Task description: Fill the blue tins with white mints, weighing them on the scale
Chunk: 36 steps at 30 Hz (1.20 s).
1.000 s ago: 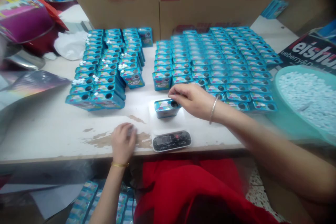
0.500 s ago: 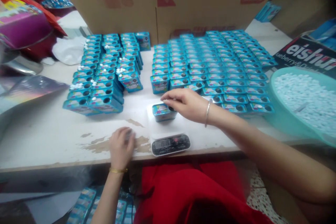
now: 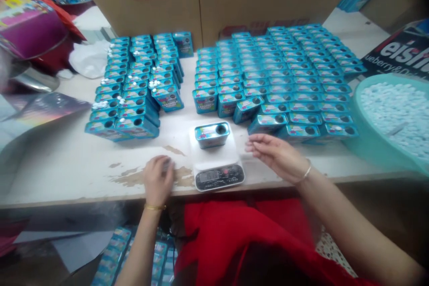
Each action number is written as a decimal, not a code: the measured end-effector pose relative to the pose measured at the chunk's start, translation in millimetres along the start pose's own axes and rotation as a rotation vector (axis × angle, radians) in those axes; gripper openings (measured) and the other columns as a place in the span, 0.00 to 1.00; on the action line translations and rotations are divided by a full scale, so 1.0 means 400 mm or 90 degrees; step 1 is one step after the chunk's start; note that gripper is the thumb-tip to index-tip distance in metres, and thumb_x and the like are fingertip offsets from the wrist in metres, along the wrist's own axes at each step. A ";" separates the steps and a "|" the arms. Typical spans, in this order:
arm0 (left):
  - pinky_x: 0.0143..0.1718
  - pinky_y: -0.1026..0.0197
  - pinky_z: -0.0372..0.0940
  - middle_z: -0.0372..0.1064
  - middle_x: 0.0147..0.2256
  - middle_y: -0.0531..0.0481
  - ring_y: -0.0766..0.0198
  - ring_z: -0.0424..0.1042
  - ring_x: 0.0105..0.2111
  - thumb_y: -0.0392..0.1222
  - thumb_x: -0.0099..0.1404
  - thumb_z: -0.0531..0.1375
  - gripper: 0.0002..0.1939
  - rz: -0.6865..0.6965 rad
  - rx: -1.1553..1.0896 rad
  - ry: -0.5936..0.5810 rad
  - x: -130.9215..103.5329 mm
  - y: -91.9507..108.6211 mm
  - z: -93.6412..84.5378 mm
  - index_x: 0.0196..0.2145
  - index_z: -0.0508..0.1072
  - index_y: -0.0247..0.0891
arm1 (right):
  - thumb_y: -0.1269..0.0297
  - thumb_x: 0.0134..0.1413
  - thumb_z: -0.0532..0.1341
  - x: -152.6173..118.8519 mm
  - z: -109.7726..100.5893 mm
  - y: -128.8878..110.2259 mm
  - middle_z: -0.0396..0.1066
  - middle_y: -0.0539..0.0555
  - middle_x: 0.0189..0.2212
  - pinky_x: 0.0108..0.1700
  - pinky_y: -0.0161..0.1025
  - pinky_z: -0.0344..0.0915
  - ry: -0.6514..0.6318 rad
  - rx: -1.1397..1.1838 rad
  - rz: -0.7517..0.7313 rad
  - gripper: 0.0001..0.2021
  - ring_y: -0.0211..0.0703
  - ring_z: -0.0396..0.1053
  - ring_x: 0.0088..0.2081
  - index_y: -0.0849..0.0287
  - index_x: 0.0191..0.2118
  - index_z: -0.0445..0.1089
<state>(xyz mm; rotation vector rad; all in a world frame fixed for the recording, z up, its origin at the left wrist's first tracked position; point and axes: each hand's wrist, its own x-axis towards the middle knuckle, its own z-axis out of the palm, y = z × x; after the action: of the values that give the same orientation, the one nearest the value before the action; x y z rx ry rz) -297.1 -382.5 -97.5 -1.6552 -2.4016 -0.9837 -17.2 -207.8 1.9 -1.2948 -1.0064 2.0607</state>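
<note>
A blue tin (image 3: 211,136) with a dark round hole in its top stands upright on a white kitchen scale (image 3: 217,156). The digits on the scale's display are too blurred to read. To the right of the scale, my right hand (image 3: 279,154) hovers apart from the tin, its thumb and fingertips pinched together. Whatever small thing may be in that pinch is too blurred to name. Left of the scale, my left hand (image 3: 158,178) rests on the table with fingers curled. Something greyish shows between its thumb and fingers, but I cannot make it out.
Rows of blue tins (image 3: 301,71) stand at the right, and more tins (image 3: 129,85) with white pellets on top at the left. A turquoise basin (image 3: 360,152) holds many pale pellets. A cardboard box (image 3: 174,4) stands behind. Below the table lie packed blue tins (image 3: 114,250).
My right hand has left the tin's top and drawn back to the right of the scale. The tin now stands alone there with its hole uncovered. My left hand has stayed put.
</note>
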 end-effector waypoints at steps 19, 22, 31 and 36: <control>0.45 0.54 0.63 0.69 0.38 0.44 0.58 0.68 0.40 0.43 0.64 0.56 0.08 0.041 0.027 0.013 0.006 0.002 0.000 0.37 0.70 0.36 | 0.60 0.54 0.62 0.004 0.144 -0.005 0.73 0.51 0.28 0.32 0.35 0.66 0.052 -0.189 -0.485 0.08 0.35 0.69 0.29 0.59 0.36 0.71; 0.45 0.53 0.63 0.69 0.38 0.44 0.58 0.68 0.40 0.43 0.64 0.56 0.08 0.041 0.025 0.013 0.002 -0.007 -0.001 0.37 0.70 0.37 | 0.63 0.56 0.61 0.030 0.186 -0.031 0.74 0.51 0.32 0.40 0.39 0.67 0.043 -0.300 -0.594 0.09 0.38 0.69 0.33 0.57 0.41 0.72; 0.54 0.47 0.61 0.61 0.53 0.38 0.51 0.62 0.54 0.49 0.61 0.60 0.30 0.108 -0.034 0.015 0.089 0.102 -0.046 0.58 0.58 0.40 | 0.66 0.61 0.54 0.028 0.013 0.081 0.73 0.55 0.35 0.41 0.41 0.66 0.225 -0.550 -0.668 0.08 0.43 0.68 0.39 0.58 0.40 0.71; 0.47 0.52 0.67 0.68 0.48 0.42 0.54 0.68 0.47 0.44 0.61 0.59 0.29 0.339 -0.033 -0.170 0.267 0.231 -0.058 0.59 0.58 0.42 | 0.60 0.60 0.55 0.045 -0.125 0.205 0.73 0.57 0.43 0.47 0.42 0.66 0.285 -0.809 -0.756 0.13 0.47 0.69 0.47 0.59 0.46 0.69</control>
<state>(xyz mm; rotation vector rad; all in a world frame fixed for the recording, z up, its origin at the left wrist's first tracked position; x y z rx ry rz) -269.6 -287.5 5.8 -2.3941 -1.8875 -0.7748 18.1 -227.5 -87.0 -1.0114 -2.1860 0.1142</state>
